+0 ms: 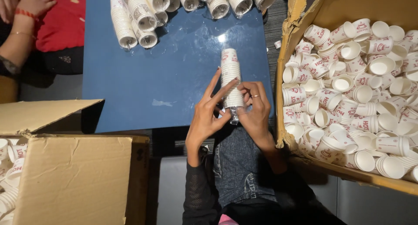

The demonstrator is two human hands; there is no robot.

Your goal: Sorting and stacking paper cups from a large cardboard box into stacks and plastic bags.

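While both hands close around a sleeved stack of paper cups (230,79) at the blue table's (143,81) near edge, the left hand (208,116) pinches its lower end, fingers spread; the right hand (256,109) clasps it opposite; loose cups fill a cardboard box (305,7) at three o'clock, wrapped stacks (139,13) lie at twelve

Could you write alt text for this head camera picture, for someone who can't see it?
Seen from above, a person's left hand and right hand hold a wrapped stack of paper cups over a blue table. More wrapped stacks lie at the far edge, and a cardboard box of loose cups sits to the right.
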